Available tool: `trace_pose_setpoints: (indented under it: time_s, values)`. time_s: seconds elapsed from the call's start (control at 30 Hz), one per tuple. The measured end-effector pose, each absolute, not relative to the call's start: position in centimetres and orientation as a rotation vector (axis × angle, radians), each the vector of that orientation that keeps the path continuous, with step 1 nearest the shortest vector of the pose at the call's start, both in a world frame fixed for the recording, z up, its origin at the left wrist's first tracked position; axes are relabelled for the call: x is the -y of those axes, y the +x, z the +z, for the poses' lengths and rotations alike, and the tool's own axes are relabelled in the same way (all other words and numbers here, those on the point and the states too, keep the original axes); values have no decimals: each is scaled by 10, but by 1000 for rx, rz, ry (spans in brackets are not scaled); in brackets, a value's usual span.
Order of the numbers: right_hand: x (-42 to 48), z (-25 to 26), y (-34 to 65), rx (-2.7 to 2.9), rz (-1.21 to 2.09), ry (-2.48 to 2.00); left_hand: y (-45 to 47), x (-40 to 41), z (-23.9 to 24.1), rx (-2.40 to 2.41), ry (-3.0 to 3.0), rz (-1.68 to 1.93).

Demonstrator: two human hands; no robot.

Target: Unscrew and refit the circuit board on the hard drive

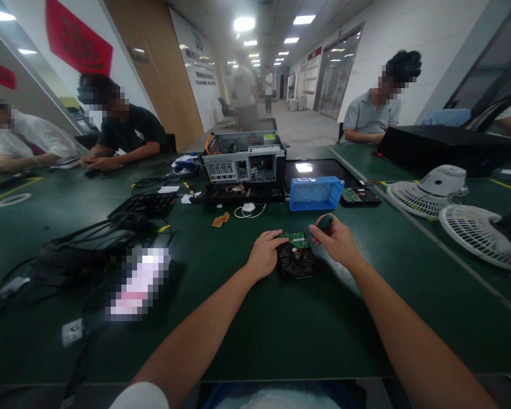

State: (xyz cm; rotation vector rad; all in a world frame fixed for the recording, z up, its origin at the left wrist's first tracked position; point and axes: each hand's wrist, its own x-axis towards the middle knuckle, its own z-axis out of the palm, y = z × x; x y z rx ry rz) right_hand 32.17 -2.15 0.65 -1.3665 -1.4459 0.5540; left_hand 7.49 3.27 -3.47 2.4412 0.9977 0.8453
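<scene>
A hard drive (297, 262) lies flat on the green table, its green circuit board (296, 240) facing up at the far end. My left hand (266, 253) grips the drive's left side, with fingertips reaching over the board's edge. In my right hand (334, 243) is a screwdriver (325, 222) with a dark green handle. The screwdriver slants down to the left, its tip at the right edge of the circuit board. Whether the tip sits in a screw is too small to tell.
Beyond the drive stand a blue plastic bin (315, 194) and an opened computer case (243, 162). A second hard drive (360, 196) lies right of the bin. White fan grilles (479, 236) are at the right; cables, a black strap (80, 244) and a lit phone (139, 284) are at the left. Several people sit around.
</scene>
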Motion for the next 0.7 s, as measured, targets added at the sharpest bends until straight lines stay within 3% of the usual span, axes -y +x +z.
trace_pose_setpoints:
  time_s: [0.37,0.7]
  values:
    - [29,15,305,1561,-23,-1567,75,-35,-40,-1009,2431,834]
    - [27,8,302,1569,-52,-1364,76,-35,-40,-1005,2404,849]
